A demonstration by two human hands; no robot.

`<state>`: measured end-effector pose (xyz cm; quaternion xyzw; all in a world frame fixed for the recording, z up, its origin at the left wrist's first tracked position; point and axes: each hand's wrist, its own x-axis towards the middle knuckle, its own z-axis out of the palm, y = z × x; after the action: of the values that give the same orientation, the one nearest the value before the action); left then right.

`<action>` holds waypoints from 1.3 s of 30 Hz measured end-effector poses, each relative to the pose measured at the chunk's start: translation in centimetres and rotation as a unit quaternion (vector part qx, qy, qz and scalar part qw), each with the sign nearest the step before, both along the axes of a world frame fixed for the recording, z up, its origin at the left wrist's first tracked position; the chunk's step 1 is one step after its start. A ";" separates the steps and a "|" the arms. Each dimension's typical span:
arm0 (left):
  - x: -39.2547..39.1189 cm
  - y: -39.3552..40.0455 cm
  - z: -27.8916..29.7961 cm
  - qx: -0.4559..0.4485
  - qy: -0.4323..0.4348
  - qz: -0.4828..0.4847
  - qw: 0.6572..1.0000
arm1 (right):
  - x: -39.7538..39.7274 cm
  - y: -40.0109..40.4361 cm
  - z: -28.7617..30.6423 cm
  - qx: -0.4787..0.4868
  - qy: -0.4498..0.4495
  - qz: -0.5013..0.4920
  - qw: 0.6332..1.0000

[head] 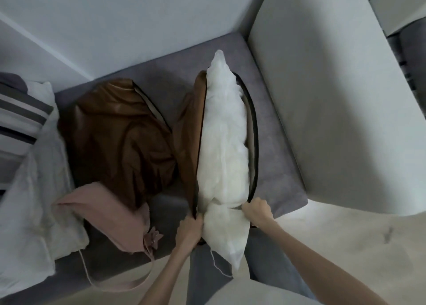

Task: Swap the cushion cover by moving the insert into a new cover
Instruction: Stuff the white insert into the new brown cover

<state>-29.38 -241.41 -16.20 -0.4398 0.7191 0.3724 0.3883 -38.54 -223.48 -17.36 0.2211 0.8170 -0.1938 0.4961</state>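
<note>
Grey fabric sofa seat: white lumpy cushion insert sits half inside a brown leather-look cover near the seat's right edge. Left hand and right hand each pinch one side of the cover's open end. Second brown leather-look cover, crumpled, mid-seat. Pink fabric bag at front edge.

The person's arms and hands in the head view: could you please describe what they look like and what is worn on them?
Both forearms are bare, with no sleeves in view. The left hand and right hand wear no gloves; no rings, watch or bracelets are visible, though the picture is slightly blurred.
</note>
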 end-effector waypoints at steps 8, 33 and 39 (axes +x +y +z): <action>-3.0 -3.3 2.4 -0.086 0.102 0.037 0.990 | -4.3 1.5 1.7 0.004 0.200 -0.051 0.978; 3.5 0.6 3.2 -0.013 0.081 -0.018 0.997 | 6.5 -1.8 5.7 -0.132 0.204 0.418 0.875; 4.5 0.5 2.6 -0.056 0.108 0.003 0.993 | 2.1 -6.0 5.2 -0.186 0.255 0.233 0.920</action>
<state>-24.86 -240.86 -13.59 -0.4204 0.7753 0.3775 0.2822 -36.48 -229.47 -12.12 -0.1288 0.8934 -0.2707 0.3347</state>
